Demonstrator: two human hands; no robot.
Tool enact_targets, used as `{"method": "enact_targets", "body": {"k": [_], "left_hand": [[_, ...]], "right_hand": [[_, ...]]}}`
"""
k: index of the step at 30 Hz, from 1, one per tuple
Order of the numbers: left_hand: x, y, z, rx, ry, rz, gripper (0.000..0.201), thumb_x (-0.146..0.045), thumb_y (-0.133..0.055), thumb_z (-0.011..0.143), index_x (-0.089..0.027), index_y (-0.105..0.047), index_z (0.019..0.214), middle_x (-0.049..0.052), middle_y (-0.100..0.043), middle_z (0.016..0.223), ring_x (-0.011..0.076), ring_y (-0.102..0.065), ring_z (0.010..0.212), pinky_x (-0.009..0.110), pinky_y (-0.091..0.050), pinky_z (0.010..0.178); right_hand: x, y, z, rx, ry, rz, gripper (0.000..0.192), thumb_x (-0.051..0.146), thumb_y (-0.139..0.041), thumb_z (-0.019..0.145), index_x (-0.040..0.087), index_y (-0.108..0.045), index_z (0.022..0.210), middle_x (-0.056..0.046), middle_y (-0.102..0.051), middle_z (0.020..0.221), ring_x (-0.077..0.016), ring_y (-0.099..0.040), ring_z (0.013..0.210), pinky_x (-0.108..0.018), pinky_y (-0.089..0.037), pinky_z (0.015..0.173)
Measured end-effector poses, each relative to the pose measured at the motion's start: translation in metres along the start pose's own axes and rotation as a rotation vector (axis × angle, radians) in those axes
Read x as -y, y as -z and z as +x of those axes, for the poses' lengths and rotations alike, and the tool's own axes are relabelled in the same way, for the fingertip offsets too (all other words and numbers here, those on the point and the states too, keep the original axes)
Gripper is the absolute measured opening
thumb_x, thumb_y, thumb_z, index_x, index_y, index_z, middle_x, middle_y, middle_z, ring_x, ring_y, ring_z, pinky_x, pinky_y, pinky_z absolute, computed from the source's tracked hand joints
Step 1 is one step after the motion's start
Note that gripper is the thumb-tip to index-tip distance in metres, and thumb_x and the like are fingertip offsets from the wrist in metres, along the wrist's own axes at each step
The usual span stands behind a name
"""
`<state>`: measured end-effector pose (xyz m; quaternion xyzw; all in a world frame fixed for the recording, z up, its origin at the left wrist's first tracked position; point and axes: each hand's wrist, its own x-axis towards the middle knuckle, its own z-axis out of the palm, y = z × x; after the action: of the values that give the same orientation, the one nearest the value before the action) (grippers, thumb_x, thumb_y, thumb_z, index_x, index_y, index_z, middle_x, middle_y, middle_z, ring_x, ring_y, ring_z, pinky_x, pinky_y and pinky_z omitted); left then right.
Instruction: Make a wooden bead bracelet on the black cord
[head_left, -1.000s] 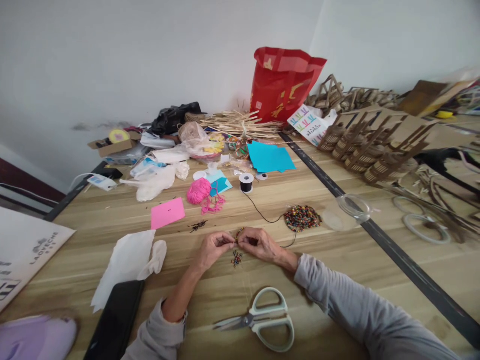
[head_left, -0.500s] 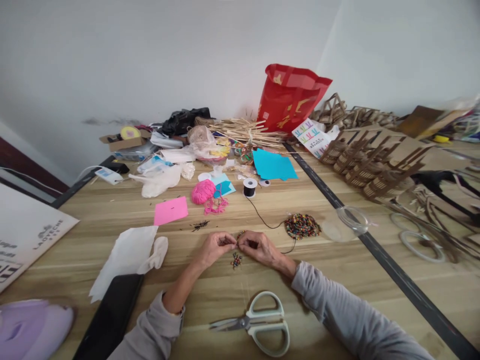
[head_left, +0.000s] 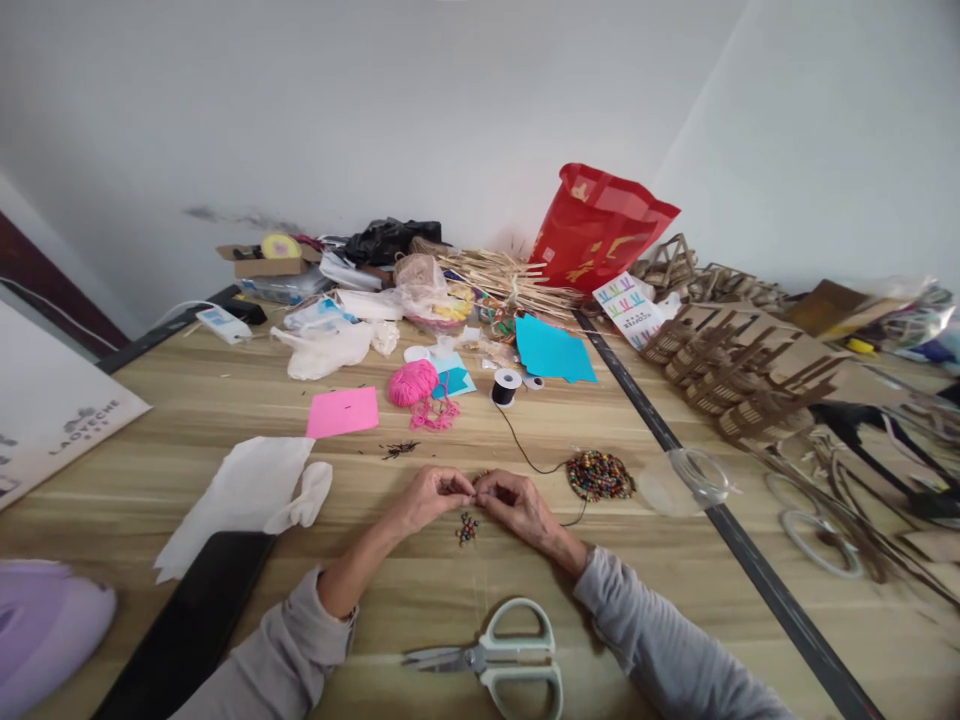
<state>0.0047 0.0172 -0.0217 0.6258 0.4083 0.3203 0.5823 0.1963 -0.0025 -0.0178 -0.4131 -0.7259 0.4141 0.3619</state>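
I see both hands pinched together on the black cord, left hand meeting right hand; I'd keep fingertips close above the strung beads; steady wrists on the desk.

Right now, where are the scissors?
In the head view, the scissors lie flat on the wooden table at bottom centre, nearer the camera than both hands, between the two grey sleeves.

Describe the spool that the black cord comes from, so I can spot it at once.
Start at the red bag by the wall and come toward the person, past the blue paper. The spool stands just left of that sheet, right of the pink yarn ball. It alone is wound black under a white top, with a cord trailing toward the bead pile.
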Motion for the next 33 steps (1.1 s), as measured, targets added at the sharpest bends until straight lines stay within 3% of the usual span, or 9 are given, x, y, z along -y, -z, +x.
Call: {"method": "enact_targets", "body": {"k": [6, 19, 27, 33], "left_hand": [[0.0, 0.0, -0.001, -0.039, -0.02, -0.027, 0.013, -0.022, -0.071, 0.065, -0.012, -0.07, 0.072, 0.003, -0.068, 0.068, 0.014, -0.059, 0.065, 0.024, -0.044, 0.064], [-0.002, -0.002, -0.002, -0.109, 0.013, -0.063, 0.008, -0.017, -0.071, 0.062, -0.013, -0.066, 0.068, 0.0, -0.063, 0.058, 0.0118, -0.056, 0.057, 0.022, -0.041, 0.058], [-0.01, -0.004, -0.003, -0.08, 0.022, -0.037, 0.008, -0.019, -0.071, 0.062, -0.012, -0.067, 0.062, 0.0, -0.062, 0.056, 0.0113, -0.053, 0.055, 0.022, -0.038, 0.055], [-0.006, -0.002, -0.002, -0.059, 0.007, -0.068, 0.013, -0.025, -0.069, 0.066, -0.012, -0.066, 0.065, 0.001, -0.062, 0.06, 0.0109, -0.051, 0.058, 0.022, -0.038, 0.057]], "right_hand": [[0.001, -0.001, 0.003, 0.029, -0.035, 0.016, 0.025, 0.037, -0.059, 0.083, 0.013, -0.064, 0.079, -0.003, -0.062, 0.07, -0.0113, -0.051, 0.059, -0.022, -0.039, 0.054], [-0.009, 0.001, 0.006, 0.08, -0.071, 0.114, 0.027, 0.04, -0.067, 0.078, 0.015, -0.06, 0.084, 0.0, -0.057, 0.068, -0.009, -0.047, 0.055, -0.02, -0.036, 0.05], [-0.007, 0.002, 0.004, 0.075, 0.015, 0.008, 0.028, 0.041, -0.067, 0.079, 0.015, -0.058, 0.084, 0.001, -0.056, 0.067, -0.0076, -0.044, 0.051, -0.019, -0.035, 0.046], [-0.001, 0.004, 0.004, 0.062, 0.176, -0.127, 0.016, 0.032, -0.058, 0.086, 0.016, -0.06, 0.082, -0.003, -0.057, 0.075, -0.0103, -0.048, 0.059, -0.021, -0.038, 0.051]]}}
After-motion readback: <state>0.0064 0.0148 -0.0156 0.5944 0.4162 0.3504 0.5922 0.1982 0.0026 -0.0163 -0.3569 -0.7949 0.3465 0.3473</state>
